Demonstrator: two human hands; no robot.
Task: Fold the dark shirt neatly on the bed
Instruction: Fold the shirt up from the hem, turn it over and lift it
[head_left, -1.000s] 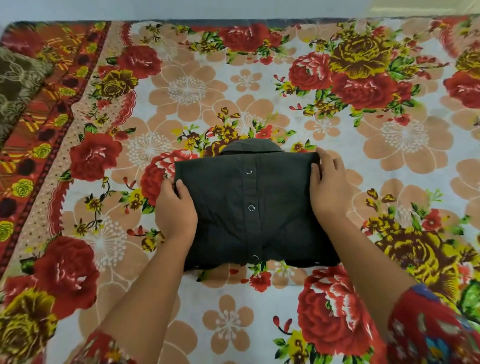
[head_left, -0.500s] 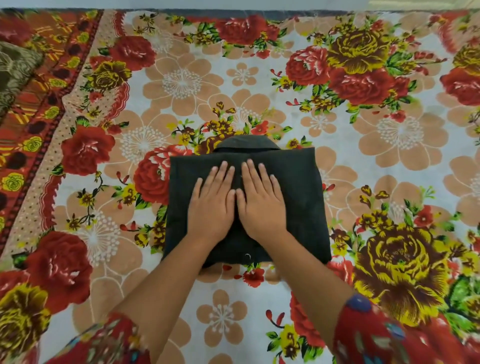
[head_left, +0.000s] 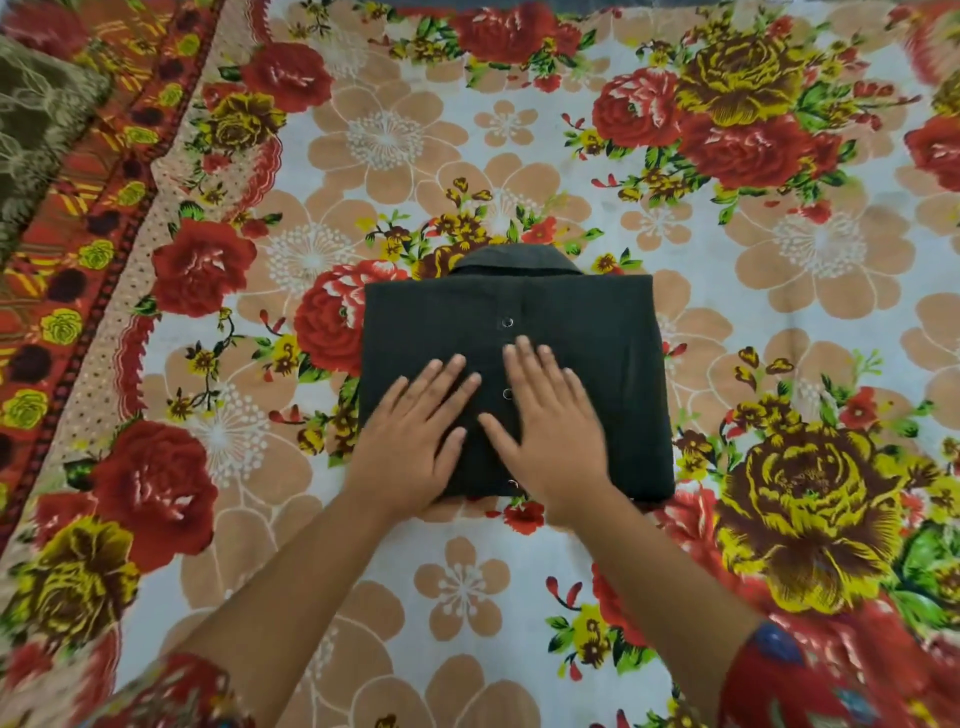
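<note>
The flowered bed sheet (head_left: 779, 322) carries the dark shirt (head_left: 587, 332), folded square at its middle, collar far. My left hand (head_left: 415, 441) and right hand (head_left: 550, 441) lie flat, fingers spread, on its near half. Dragging my palms could ruck the top layer and skew the folds.

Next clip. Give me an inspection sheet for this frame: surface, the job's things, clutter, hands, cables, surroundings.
Surface: floral bedsheet, spread flat, with a red patterned border down its left side.
Job's things: dark shirt folded into a compact rectangle, collar at the far edge, snaps facing up.
Clutter: olive patterned cloth at the far left, apart from the shirt.
Grippers: left hand and right hand lie flat side by side on the shirt's near half, fingers straight.
Cables: nothing seen.
Surroundings: only a thin strip past the bed's far edge, too little to identify.
</note>
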